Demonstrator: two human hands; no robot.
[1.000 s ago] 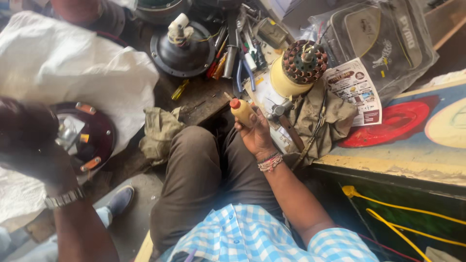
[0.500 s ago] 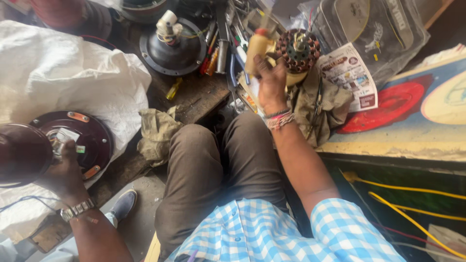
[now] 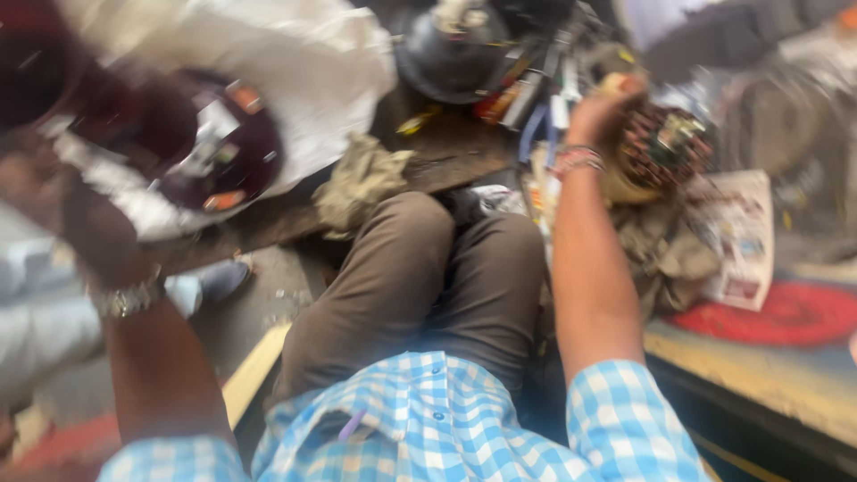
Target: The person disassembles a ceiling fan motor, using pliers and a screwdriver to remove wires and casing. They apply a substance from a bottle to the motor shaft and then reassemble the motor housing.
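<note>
The frame is heavily blurred. My right hand (image 3: 596,109), with a beaded band on the wrist, is closed around a yellowish tool handle (image 3: 618,84). It is right beside a motor core with copper windings (image 3: 665,147). My left hand (image 3: 62,201), a watch on its wrist, is raised at the far left and grips a dark maroon round cover (image 3: 36,76). Just to its right, a dark round motor housing with small parts inside (image 3: 228,156) lies on a white cloth (image 3: 312,62).
A black domed motor part (image 3: 451,54) and a heap of tools (image 3: 536,89) lie at the top. A crumpled rag (image 3: 361,178) rests on the dark board. A printed paper (image 3: 741,232) and a red-painted panel (image 3: 786,312) are on the right. My knees (image 3: 428,277) fill the centre.
The view has swung and blurred. My left hand has lifted the dark cover up and to the left. My right hand stays with the yellowish handle at the wound motor core.
</note>
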